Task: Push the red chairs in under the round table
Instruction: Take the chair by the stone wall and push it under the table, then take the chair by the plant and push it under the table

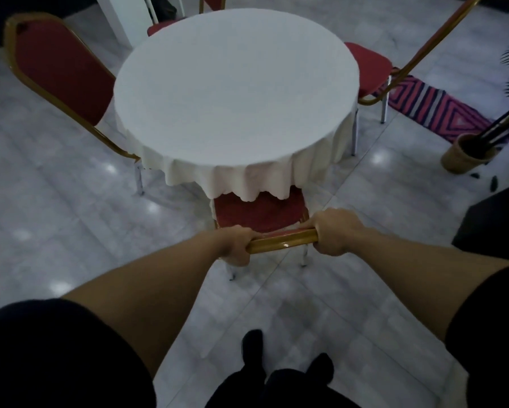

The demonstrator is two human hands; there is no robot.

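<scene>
No readable text, label, brand, number or sign anywhere in view.

The person wears short black sleeves [56, 348], ending above the elbows, so both forearms are bare. At 6 o'clock, dark trousers [277, 390] and two black shoes [251, 341] are visible.
</scene>
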